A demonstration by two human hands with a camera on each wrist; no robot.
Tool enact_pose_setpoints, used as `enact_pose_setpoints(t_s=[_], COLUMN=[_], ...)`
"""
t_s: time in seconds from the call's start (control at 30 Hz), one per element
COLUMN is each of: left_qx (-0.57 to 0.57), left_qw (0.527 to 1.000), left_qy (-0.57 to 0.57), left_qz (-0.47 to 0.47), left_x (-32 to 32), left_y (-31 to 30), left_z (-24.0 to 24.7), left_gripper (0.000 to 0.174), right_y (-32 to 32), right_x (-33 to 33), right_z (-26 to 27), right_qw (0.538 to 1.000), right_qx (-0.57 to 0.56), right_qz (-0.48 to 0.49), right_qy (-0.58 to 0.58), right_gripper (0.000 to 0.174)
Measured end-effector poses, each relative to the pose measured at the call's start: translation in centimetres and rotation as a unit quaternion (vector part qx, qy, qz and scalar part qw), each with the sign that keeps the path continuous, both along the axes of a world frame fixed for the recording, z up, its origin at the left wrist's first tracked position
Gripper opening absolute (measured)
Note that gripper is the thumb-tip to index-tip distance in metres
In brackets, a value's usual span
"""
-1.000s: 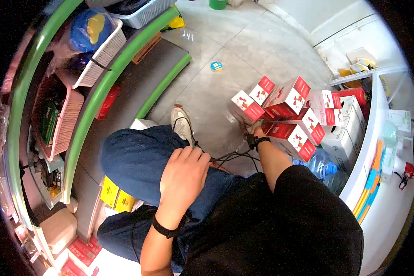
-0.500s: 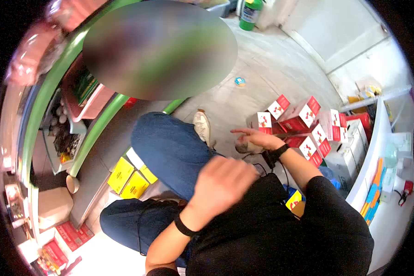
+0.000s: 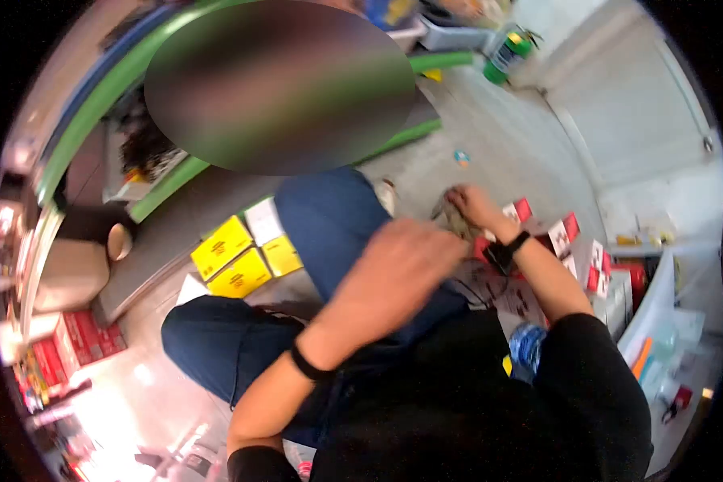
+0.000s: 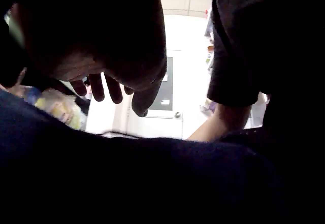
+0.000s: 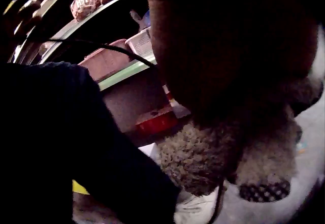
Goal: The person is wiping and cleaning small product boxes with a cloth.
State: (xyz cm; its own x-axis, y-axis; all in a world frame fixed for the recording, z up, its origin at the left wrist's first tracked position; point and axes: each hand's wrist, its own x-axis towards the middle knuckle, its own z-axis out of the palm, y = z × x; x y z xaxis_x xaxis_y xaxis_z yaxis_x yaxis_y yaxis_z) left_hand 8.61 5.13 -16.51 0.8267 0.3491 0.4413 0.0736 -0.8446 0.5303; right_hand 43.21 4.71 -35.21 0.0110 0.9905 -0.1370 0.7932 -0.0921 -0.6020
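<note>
In the head view my right hand [image 3: 478,209] grips a fuzzy grey-brown plush toy [image 3: 455,225], which hangs below the fingers near the red and white boxes. The right wrist view shows the toy [image 5: 195,155] close up, with curly pile and a dark dotted patch at its lower end; the dark hand hides its top. Blurred in the head view, my left hand [image 3: 402,261] is raised over the lap with nothing in it. Its fingers [image 4: 116,89] dangle loosely in the left wrist view. Both wrists wear black straps.
Red and white boxes [image 3: 562,233] stand at the right, beside a large water bottle [image 3: 527,347]. Yellow boxes [image 3: 239,275] lie left of the bent knee. Green-edged shelves [image 3: 169,189] curve along the left. A green bottle [image 3: 506,58] is near the white door [image 3: 635,104].
My right hand has come up from the floor by the boxes and now holds the plush toy. The left hand has lifted off the knee. The head view has turned and tilted.
</note>
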Motion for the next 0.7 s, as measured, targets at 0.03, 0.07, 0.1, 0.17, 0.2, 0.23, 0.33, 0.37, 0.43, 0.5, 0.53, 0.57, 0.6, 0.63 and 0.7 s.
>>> enact_pose_setpoints(t_s=[0.03,0.07,0.1,0.17,0.2,0.23,0.33,0.37,0.43,0.5,0.53,0.57,0.6,0.63,0.7], left_qx=[-0.024,-0.015,-0.016,0.0,0.009,0.012,0.034,0.043,0.063,0.087,0.087,0.09,0.092,0.101,0.104], left_qw=[0.999,0.996,0.99,0.986,0.984,0.982,0.979,0.977,0.975,0.97,0.969,0.968,0.967,0.966,0.966], left_qy=[-0.001,0.033,0.085,0.118,0.117,0.115,0.115,0.118,0.113,0.121,0.123,0.123,0.124,0.129,0.13], left_qz=[0.032,0.076,0.112,0.118,0.135,0.146,0.166,0.17,0.181,0.194,0.196,0.199,0.201,0.2,0.199], left_x=[-1.8,-3.4,-4.8,-6.6,-6.4,-6.2,-5.5,-5.4,-5.1,-4.9,-4.9,-4.9,-5.0,-5.0,-5.1], left_y=[0.8,1.6,2.4,2.9,2.8,2.6,2.3,2.3,2.4,2.4,2.4,2.5,2.5,2.5,2.5], left_z=[-1.0,-1.8,-2.4,-2.4,-2.3,-2.8,-3.9,-4.2,-4.9,-5.6,-5.8,-6.0,-6.1,-6.3,-6.6], left_gripper=[0.06,0.055,0.054,0.048,0.045,0.042,0.037,0.036,0.036,0.041,0.042,0.043,0.044,0.046,0.046], right_y=[-0.3,-0.4,-1.3,-3.2,-4.0,-4.8,-5.8,-5.8,-5.8,-5.7,-5.4,-5.1,-4.8,-4.4,-4.2], right_x=[1.0,2.2,2.7,2.9,3.0,2.7,2.1,2.2,2.0,2.3,2.3,2.4,2.7,3.1,3.7], right_z=[-0.1,-0.6,-1.2,-1.6,-1.8,-1.8,-2.5,-3.1,-3.6,-3.9,-3.4,-2.7,-2.3,-2.2,-2.0], right_qw=[0.999,0.996,0.99,0.989,0.989,0.987,0.983,0.983,0.983,0.986,0.986,0.985,0.982,0.98,0.976], right_qx=[-0.019,-0.035,-0.056,-0.081,-0.092,-0.105,-0.119,-0.114,-0.104,-0.062,-0.04,-0.025,-0.032,-0.04,-0.036], right_qz=[-0.038,-0.06,-0.08,-0.065,-0.053,-0.069,-0.102,-0.114,-0.133,-0.149,-0.157,-0.169,-0.18,-0.191,-0.208], right_qy=[-0.017,-0.062,-0.104,-0.103,-0.101,-0.101,-0.091,-0.082,-0.074,-0.048,-0.035,-0.031,-0.039,-0.047,-0.059], right_gripper=[0.034,0.034,0.034,0.033,0.032,0.032,0.031,0.031,0.03,0.03,0.03,0.03,0.03,0.03,0.028])
